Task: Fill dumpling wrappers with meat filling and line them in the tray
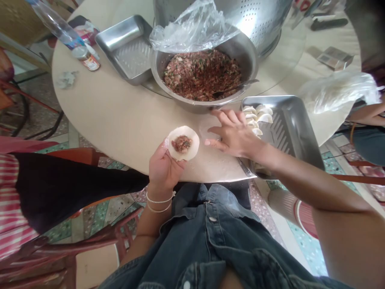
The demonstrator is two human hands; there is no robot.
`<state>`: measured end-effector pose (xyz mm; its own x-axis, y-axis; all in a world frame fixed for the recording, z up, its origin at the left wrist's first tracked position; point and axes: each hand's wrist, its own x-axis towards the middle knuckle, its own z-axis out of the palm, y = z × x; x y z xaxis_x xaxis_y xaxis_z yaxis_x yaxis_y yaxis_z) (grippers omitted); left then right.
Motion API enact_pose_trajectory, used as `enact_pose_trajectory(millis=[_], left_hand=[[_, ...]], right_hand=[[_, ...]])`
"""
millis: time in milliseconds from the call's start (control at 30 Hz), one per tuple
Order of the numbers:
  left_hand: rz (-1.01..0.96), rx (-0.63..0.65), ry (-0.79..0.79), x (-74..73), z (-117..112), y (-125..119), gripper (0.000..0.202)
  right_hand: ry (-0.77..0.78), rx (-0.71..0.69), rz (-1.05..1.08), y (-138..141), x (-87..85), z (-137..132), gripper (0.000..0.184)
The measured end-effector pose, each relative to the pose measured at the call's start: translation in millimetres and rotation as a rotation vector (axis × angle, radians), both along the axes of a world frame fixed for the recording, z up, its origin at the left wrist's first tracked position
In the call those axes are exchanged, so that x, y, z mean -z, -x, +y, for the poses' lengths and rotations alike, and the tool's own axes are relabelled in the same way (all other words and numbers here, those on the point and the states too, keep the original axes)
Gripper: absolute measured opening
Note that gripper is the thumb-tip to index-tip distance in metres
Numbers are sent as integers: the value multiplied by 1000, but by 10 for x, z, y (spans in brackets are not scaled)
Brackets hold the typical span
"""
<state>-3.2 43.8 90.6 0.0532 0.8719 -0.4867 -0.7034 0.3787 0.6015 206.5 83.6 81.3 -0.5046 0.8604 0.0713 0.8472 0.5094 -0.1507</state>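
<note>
denim clothing (215, 228) nearest, left fingers (160, 153) hold filled wrapper (182, 143), room before bowl rim (186, 100)

Smooth, matt surface (111, 108) w/ glossy metal tray (302, 132) & matt dough wrapper (194, 142) (rough meat filling (181, 144)) nr front edge, plus shiny metal bowl (249, 60), crinkly plastic bag (192, 32).

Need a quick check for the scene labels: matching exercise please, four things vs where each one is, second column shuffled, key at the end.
Things
1. dough wrapper
2. folded dumplings
3. spoon
4. small jar

Places
A. stuck in the meat filling
B. near the left edge of the table
C. held in the left hand
D. in the metal tray on the right

Pairs: 1-C, 2-D, 3-A, 4-B
</note>
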Motion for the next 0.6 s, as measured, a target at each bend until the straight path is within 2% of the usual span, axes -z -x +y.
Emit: enact_pose_trajectory(millis=[200,367,433,600], left_hand=[[16,7,-22,5,0,-46,42],[-73,47,-38,0,14,-120,42],[-134,88,-44,-5,28,-159,42],[-228,147,-54,-44,40,-233,45]], right_hand=[[41,54,-6,67,-55,11,87],[-133,50,180,3,-187,-261,74],[-174,-5,170,-4,-177,-410,70],[-271,-105,126,42,-34,-664,73]])
